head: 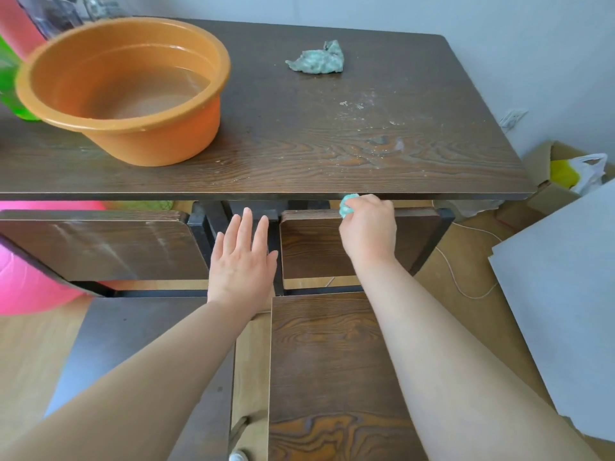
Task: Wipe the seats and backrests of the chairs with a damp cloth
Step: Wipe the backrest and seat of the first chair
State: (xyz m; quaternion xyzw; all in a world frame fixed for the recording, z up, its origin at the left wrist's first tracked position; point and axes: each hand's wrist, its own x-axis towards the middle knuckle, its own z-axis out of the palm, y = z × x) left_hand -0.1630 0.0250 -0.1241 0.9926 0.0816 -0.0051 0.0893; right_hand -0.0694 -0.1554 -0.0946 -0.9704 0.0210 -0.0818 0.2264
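Two chairs face the table (299, 144): at the top of the right chair (309, 251) backrest, just under the table edge, the right hand (369, 227) grasps one bunched green cloth (347, 206). The left hand (241, 261) is flat with straight fingers, over the gap beside the left chair (100, 244). A second cloth (317, 59) and one orange basin (149, 141) of water sit on the table, well apart.

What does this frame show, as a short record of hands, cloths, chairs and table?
left hand: open, fingers straight, over the gap between the two backrests
right hand: holds a bunched teal cloth at the top edge of the right chair's backrest
left chair's backrest: shows pale streaks
table: dark wood, dusty patch at right
on table: orange basin with water; crumpled cloth lying unheld
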